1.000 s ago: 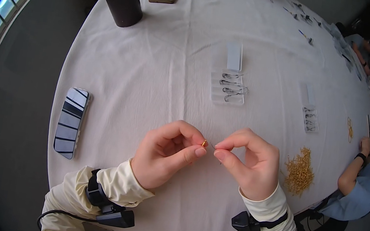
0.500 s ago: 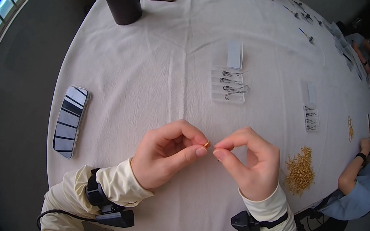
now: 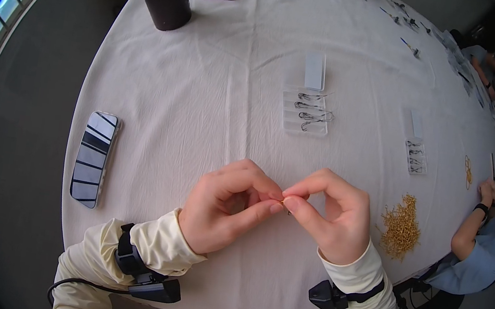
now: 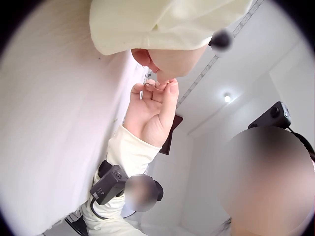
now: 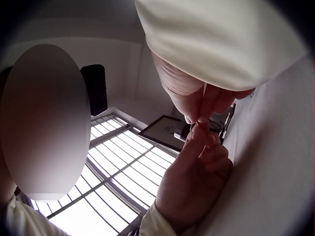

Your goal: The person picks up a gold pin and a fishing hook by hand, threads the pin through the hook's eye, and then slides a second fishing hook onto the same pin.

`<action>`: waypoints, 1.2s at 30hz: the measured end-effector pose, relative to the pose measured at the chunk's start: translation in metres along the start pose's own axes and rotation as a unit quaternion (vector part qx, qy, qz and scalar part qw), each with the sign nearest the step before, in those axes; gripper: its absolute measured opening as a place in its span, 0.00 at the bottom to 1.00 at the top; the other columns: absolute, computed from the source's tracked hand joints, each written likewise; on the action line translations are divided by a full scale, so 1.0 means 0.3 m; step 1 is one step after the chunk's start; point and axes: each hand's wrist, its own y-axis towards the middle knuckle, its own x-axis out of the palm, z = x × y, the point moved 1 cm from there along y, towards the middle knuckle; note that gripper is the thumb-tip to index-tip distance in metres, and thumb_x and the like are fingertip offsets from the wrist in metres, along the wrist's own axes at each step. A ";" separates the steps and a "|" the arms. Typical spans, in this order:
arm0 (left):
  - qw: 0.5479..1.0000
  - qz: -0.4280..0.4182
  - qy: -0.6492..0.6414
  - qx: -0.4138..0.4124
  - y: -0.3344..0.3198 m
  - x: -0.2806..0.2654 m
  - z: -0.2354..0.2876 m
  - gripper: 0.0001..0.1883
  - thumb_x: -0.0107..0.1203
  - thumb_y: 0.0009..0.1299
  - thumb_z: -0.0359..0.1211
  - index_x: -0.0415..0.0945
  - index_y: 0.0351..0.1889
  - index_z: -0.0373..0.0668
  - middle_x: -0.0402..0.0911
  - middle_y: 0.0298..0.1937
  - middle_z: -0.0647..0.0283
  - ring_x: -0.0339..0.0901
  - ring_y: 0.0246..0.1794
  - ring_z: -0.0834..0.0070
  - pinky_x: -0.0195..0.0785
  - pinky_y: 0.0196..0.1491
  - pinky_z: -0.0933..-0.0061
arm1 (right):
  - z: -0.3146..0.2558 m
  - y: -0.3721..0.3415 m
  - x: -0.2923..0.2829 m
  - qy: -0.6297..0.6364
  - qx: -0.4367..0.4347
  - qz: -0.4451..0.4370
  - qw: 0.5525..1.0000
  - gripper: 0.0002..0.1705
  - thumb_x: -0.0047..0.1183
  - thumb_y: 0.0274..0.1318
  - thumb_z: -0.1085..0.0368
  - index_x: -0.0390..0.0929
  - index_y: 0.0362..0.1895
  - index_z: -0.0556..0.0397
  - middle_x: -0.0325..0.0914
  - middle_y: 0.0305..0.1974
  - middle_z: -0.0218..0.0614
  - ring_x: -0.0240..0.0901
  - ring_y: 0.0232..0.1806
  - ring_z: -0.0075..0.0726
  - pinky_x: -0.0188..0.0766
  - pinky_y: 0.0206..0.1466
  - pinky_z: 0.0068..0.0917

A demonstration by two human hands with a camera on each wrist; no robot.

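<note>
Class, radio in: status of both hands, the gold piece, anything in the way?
Left hand pinches gold piece, mostly hidden; right hand pinches thin wire-like piece. Fingertips together. Nothing seen blocking; clear plastic box lies beyond.

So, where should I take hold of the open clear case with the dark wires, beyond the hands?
Probably by the left wall of the clear case, coming from the left: the dark wires poke past its right edge, its left edge looks bare, and its lid lies open on the far side.
</note>
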 end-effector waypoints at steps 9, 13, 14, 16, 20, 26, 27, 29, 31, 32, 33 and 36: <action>1.000 -0.001 0.018 0.012 0.002 0.004 -0.004 0.03 0.62 0.69 0.24 0.82 0.40 0.37 0.78 0.38 0.64 0.71 0.28 0.83 0.65 0.33 0.81 | 0.014 -0.012 0.014 0.104 0.127 -0.002 0.986 0.04 0.60 0.61 0.70 0.82 0.36 0.58 0.79 0.34 0.30 0.72 0.38 0.23 0.67 0.48 0.24; 0.999 -0.013 0.027 0.023 0.005 0.003 0.004 0.03 0.61 0.69 0.23 0.81 0.39 0.37 0.78 0.38 0.64 0.73 0.30 0.83 0.67 0.34 0.80 | 0.020 -0.011 0.013 0.150 0.112 0.000 0.982 0.05 0.59 0.63 0.69 0.81 0.38 0.59 0.77 0.37 0.30 0.69 0.39 0.22 0.66 0.49 0.23; 0.999 -0.012 0.027 0.023 0.005 0.003 0.004 0.03 0.61 0.69 0.23 0.81 0.39 0.37 0.78 0.38 0.64 0.73 0.30 0.83 0.67 0.34 0.80 | 0.020 -0.011 0.013 0.169 0.116 0.003 0.979 0.05 0.59 0.64 0.69 0.80 0.39 0.59 0.76 0.38 0.30 0.69 0.40 0.22 0.66 0.49 0.23; 0.999 -0.017 0.016 0.022 0.005 0.005 0.004 0.03 0.60 0.70 0.23 0.80 0.40 0.36 0.79 0.39 0.64 0.75 0.33 0.82 0.68 0.35 0.80 | 0.019 -0.012 0.017 0.178 0.121 0.000 0.977 0.06 0.58 0.64 0.69 0.80 0.40 0.59 0.76 0.38 0.30 0.69 0.40 0.22 0.66 0.49 0.23; 0.999 -0.023 -0.028 -0.009 -0.005 0.008 0.000 0.06 0.59 0.71 0.23 0.78 0.44 0.35 0.80 0.41 0.64 0.76 0.36 0.82 0.70 0.38 0.81 | 0.024 -0.012 0.023 0.177 0.118 0.002 0.977 0.06 0.58 0.65 0.69 0.80 0.40 0.59 0.77 0.38 0.30 0.69 0.40 0.21 0.66 0.49 0.23; 0.995 -0.035 -0.087 -0.041 -0.006 0.012 0.013 0.09 0.57 0.74 0.24 0.75 0.50 0.33 0.80 0.41 0.66 0.76 0.39 0.84 0.70 0.43 0.81 | 0.026 -0.014 0.039 0.169 0.114 0.003 0.979 0.06 0.58 0.65 0.69 0.80 0.40 0.59 0.76 0.38 0.30 0.69 0.40 0.21 0.66 0.49 0.23; 0.994 -0.028 -0.096 -0.049 -0.005 0.016 0.017 0.08 0.57 0.74 0.25 0.75 0.49 0.33 0.80 0.40 0.67 0.75 0.39 0.85 0.70 0.43 0.82 | 0.027 -0.014 0.042 0.169 0.114 0.003 0.979 0.06 0.58 0.65 0.69 0.80 0.40 0.59 0.76 0.38 0.30 0.69 0.40 0.21 0.66 0.49 0.23; 0.993 -0.021 -0.106 -0.056 -0.006 0.014 0.016 0.07 0.57 0.74 0.25 0.75 0.48 0.34 0.80 0.40 0.68 0.74 0.39 0.85 0.69 0.43 0.82 | 0.026 -0.014 0.048 0.168 0.109 0.008 0.980 0.05 0.58 0.65 0.69 0.80 0.40 0.59 0.76 0.38 0.30 0.68 0.40 0.21 0.66 0.49 0.23; 0.995 -0.044 -0.065 -0.061 -0.010 0.008 0.010 0.05 0.56 0.75 0.25 0.76 0.46 0.34 0.79 0.39 0.69 0.73 0.38 0.86 0.67 0.41 0.83 | 0.030 -0.014 0.048 0.170 0.110 0.007 0.979 0.05 0.58 0.65 0.69 0.80 0.40 0.59 0.76 0.38 0.30 0.69 0.40 0.21 0.66 0.49 0.23; 0.995 -0.044 -0.066 -0.061 -0.010 0.008 0.011 0.05 0.56 0.75 0.25 0.76 0.46 0.34 0.79 0.39 0.69 0.73 0.38 0.86 0.67 0.41 0.83 | 0.031 -0.015 0.048 0.172 0.110 0.006 0.979 0.05 0.57 0.65 0.69 0.80 0.40 0.59 0.76 0.38 0.30 0.69 0.40 0.21 0.66 0.49 0.23; 0.995 -0.044 -0.071 -0.056 -0.009 0.008 0.015 0.04 0.56 0.75 0.24 0.76 0.45 0.35 0.78 0.38 0.70 0.71 0.38 0.87 0.66 0.40 0.83 | 0.030 -0.015 0.047 0.172 0.110 0.006 0.979 0.05 0.57 0.65 0.69 0.80 0.40 0.59 0.76 0.38 0.30 0.69 0.40 0.21 0.66 0.49 0.23; 0.993 -0.040 -0.099 -0.048 -0.008 0.014 0.018 0.03 0.55 0.75 0.24 0.76 0.44 0.35 0.77 0.38 0.70 0.70 0.37 0.87 0.64 0.40 0.84 | 0.026 -0.013 0.043 0.189 0.110 0.008 0.976 0.05 0.57 0.66 0.69 0.79 0.41 0.59 0.77 0.38 0.30 0.69 0.40 0.21 0.67 0.49 0.24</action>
